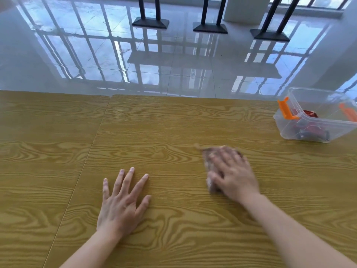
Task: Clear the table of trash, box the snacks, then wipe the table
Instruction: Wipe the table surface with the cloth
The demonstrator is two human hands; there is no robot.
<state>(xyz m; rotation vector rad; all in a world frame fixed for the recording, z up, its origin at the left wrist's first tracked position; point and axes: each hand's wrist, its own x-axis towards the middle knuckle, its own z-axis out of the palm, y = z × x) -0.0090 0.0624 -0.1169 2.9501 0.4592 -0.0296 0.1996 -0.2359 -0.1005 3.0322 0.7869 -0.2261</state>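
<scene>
My right hand presses flat on a brownish cloth on the wooden table, right of centre; both hand and cloth are motion-blurred. My left hand lies palm down on the table with its fingers spread and nothing in it. A clear plastic box with orange latches stands at the table's far right, and red snack packets lie inside it.
A seam runs between two table tops on the left. Beyond the far edge lies a glossy tiled floor with black table bases standing on it.
</scene>
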